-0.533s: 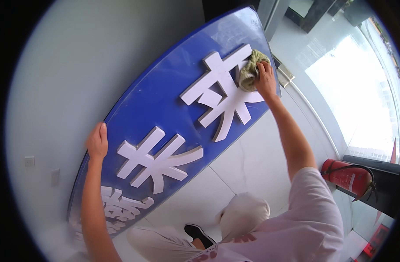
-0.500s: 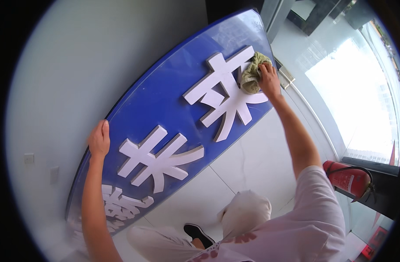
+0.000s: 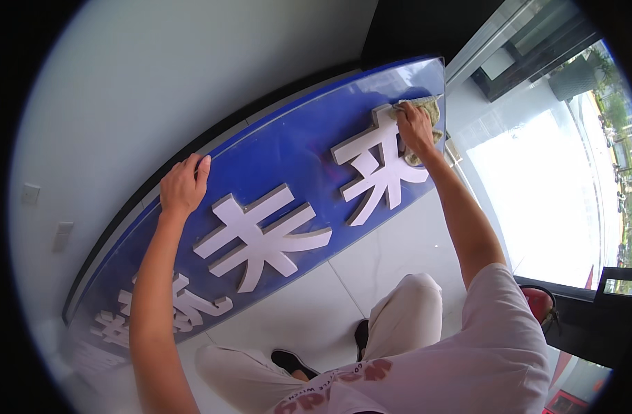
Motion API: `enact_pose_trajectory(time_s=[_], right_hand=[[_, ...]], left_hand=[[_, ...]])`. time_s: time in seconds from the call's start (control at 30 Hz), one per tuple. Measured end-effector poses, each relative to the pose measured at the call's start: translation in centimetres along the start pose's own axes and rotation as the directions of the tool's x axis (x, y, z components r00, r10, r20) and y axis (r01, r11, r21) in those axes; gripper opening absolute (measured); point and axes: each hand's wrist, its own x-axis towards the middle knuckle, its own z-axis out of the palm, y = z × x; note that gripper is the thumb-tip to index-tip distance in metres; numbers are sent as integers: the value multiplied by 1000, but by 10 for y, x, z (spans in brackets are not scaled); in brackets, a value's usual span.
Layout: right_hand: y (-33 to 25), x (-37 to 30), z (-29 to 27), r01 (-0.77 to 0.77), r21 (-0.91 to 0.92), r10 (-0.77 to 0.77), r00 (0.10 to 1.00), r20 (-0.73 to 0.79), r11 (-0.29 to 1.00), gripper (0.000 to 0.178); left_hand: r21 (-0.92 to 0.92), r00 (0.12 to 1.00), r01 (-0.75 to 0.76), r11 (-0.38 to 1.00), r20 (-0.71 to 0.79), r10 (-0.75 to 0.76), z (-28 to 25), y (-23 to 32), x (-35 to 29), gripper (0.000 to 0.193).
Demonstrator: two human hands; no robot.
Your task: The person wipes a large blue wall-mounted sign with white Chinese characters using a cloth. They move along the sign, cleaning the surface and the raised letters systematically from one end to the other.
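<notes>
A long blue sign board (image 3: 288, 148) with thick white raised characters (image 3: 264, 238) stands slantwise across the view. My left hand (image 3: 183, 185) hooks over its upper edge, fingers curled out of sight behind the rim and thumb on the near side. At the board's far right end, my right hand (image 3: 416, 130) presses a crumpled greenish-yellow cloth (image 3: 430, 114) against the rightmost character (image 3: 381, 162). Part of the cloth hangs below the hand along the board's end.
Behind the board is a pale wall (image 3: 123, 90) with a dark skirting. Light floor tiles (image 3: 381, 259) lie under my feet, by my bent knees (image 3: 409, 303). On the right are bright glass panes (image 3: 530, 186) and a red fire extinguisher (image 3: 539, 303), partly hidden.
My view has shifted, and a strip of floor now shows between board and wall. The right hand has moved with the cloth toward the rightmost character's upper part. The left hand remains on the edge.
</notes>
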Motion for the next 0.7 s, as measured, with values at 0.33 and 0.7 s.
enact_pose_trajectory(time_s=[0.33,0.7], right_hand=[[-113,4,48,360,49,-332,897,-291,932,41],[-275,-125,158,682,399,-729,683,-46,613,56]], left_hand=[[-8,1000,7,1000,-14,-7,0,-1,3,40],[-379,959,282,882,96,-265,0,-17,4,47]])
